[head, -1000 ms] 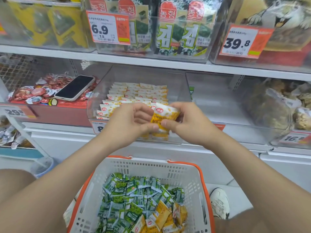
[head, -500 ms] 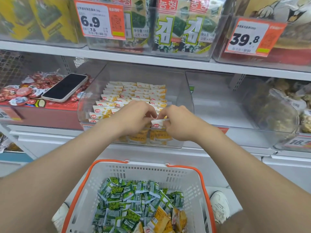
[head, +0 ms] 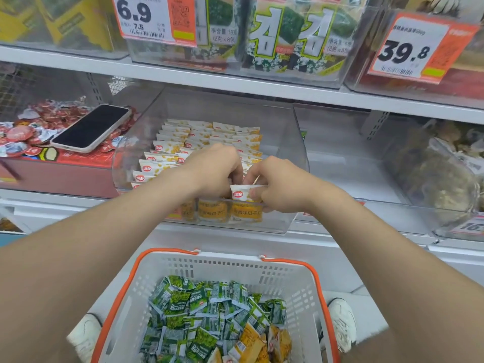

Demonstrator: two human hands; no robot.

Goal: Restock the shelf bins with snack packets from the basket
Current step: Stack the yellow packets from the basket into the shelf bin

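Just below the 6.9 tag (head: 154, 19), both hands (head: 213, 171) (head: 277, 187) pinch a yellow packet (head: 242, 193).

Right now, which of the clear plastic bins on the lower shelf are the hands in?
The centre clear plastic bin, the only one with rows of yellow-and-white snack packets; left hand and right hand reach in, the right pinching one.

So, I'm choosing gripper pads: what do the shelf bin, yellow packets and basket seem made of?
Shelf bin: clear rigid plastic, likely acrylic; see-through, glossy reflections. Yellow packets: thin printed film, probably plastic; crinkled edges, slight sheen. Basket: moulded white plastic, matte, slotted walls, orange handles.
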